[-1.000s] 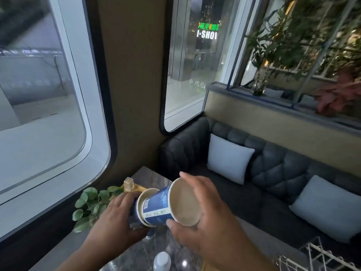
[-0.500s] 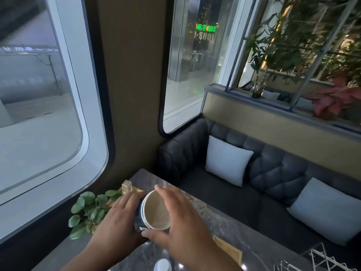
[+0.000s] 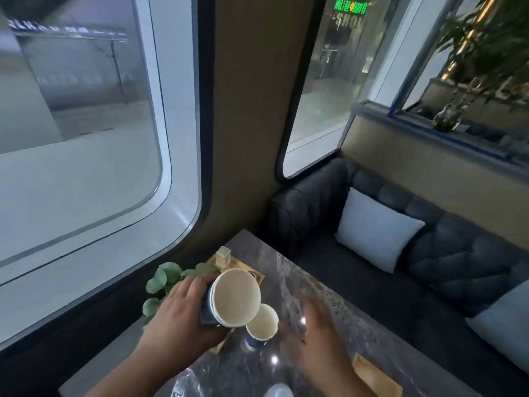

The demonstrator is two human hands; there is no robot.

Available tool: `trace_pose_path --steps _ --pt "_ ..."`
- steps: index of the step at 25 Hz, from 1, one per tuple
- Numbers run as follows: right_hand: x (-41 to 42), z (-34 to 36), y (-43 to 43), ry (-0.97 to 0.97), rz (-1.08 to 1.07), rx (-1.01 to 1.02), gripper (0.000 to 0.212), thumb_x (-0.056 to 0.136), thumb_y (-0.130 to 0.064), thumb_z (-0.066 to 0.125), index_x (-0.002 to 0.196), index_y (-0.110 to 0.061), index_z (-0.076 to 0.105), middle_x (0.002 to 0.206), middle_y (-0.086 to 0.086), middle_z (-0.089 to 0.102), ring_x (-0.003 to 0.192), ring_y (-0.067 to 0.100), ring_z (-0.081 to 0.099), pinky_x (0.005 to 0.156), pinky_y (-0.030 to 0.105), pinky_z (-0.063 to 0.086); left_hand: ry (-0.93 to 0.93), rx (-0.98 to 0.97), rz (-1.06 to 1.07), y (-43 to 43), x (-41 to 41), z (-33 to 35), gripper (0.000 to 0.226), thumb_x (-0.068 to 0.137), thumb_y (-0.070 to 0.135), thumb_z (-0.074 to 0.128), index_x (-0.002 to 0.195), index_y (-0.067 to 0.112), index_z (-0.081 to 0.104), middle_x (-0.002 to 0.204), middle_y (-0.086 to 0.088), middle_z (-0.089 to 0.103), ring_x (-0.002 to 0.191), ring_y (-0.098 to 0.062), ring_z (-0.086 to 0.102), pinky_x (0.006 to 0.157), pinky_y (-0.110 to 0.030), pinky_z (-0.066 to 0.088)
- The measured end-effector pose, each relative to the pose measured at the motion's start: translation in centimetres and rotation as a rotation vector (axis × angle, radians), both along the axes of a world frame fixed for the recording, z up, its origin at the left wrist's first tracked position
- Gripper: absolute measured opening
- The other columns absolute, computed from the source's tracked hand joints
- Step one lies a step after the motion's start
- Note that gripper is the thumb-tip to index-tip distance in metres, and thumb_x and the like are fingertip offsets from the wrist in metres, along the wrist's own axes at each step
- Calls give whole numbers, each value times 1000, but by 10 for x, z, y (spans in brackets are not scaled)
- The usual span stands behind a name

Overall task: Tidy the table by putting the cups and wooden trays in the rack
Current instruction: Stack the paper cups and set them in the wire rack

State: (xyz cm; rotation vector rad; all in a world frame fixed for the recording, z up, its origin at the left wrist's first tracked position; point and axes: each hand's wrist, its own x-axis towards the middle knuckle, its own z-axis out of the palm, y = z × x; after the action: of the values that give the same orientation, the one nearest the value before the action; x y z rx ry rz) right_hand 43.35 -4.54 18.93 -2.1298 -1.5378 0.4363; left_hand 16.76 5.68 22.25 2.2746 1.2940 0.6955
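Note:
My left hand (image 3: 180, 319) grips a stack of blue paper cups (image 3: 233, 298), mouths tilted toward me above the dark marble table (image 3: 289, 270). Just below the stack another blue paper cup (image 3: 262, 325) stands upright on the table. My right hand (image 3: 317, 336) hovers to the right of that cup, blurred, fingers spread and holding nothing. A wooden tray (image 3: 375, 376) lies at the table's right edge near me. Another wooden tray (image 3: 243, 266) lies behind the stack with a small glass bottle (image 3: 222, 257) on it. The rack is out of view.
A green leafy plant (image 3: 164, 285) sits at the table's left edge by the window. A clear plastic bottle (image 3: 279, 391) and crinkled plastic (image 3: 183, 382) lie near the bottom. A dark sofa (image 3: 429, 253) with pale cushions stands beyond the table.
My right hand has let go of the cup it pushed into the stack and moved right. My view has tilted down, showing the single cup on the table.

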Motion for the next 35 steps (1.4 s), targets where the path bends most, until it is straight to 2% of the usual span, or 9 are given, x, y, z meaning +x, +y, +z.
trace_pose_path --steps 5,10,16,19,23,25,28,32,35 --pt "-11 -56 47 -80 115 -317 102 66 -70 66 153 -30 31 156 -3 36 139 20 42 108 35 43 19 -42 4 19 -14 -17 98 57 81 73 140 41 42 125 30 42 118 -2 47 98 -29 45" --pt "-30 -84 76 -164 167 -439 106 77 -58 63 160 -32 3 168 1 10 151 28 23 118 42 32 49 -72 -1 31 -27 -28 96 56 82 74 138 44 40 119 34 38 111 4 43 93 -21 44" --pt "-31 -93 86 -212 148 -486 101 77 -51 65 159 -34 9 161 5 28 141 29 39 111 41 42 59 -75 -2 40 -28 -30 98 56 81 73 139 50 33 125 36 35 116 5 39 98 -23 44" --pt "-30 -73 86 -190 104 -378 94 75 -51 64 156 -33 22 155 3 35 135 24 45 108 35 45 58 -75 11 45 -24 -29 97 58 78 77 139 50 32 124 37 32 116 5 38 97 -24 46" --pt "-11 -16 72 -29 -4 -84 76 71 -34 74 141 -28 46 136 -5 48 122 19 55 94 33 51 56 -72 12 42 -12 -25 92 59 79 74 135 54 28 121 37 31 112 7 36 89 -20 42" --pt "5 24 59 39 -57 109 76 71 -33 81 139 -35 46 127 -20 42 116 8 53 88 28 48 47 -63 -4 37 0 -20 90 59 79 71 135 53 29 121 35 34 112 5 37 89 -19 38" --pt "24 89 34 68 -117 335 77 72 -46 79 140 -47 42 128 -31 41 112 -9 50 85 21 44 37 -9 -20 26 19 -11 84 61 74 72 133 49 36 123 27 46 113 -2 47 88 -20 38" --pt "43 167 -12 174 -162 545 78 72 -57 76 142 -44 44 136 -17 52 115 3 61 78 30 60 -5 35 -64 9 46 9 81 63 73 69 133 52 34 120 29 44 110 1 43 90 -22 39" --pt "44 205 -55 264 -117 662 76 75 -54 81 143 -39 48 135 -13 59 112 2 65 83 12 55 -47 81 -99 -8 66 23 80 64 70 71 134 46 40 124 22 51 115 -3 47 94 -22 41"
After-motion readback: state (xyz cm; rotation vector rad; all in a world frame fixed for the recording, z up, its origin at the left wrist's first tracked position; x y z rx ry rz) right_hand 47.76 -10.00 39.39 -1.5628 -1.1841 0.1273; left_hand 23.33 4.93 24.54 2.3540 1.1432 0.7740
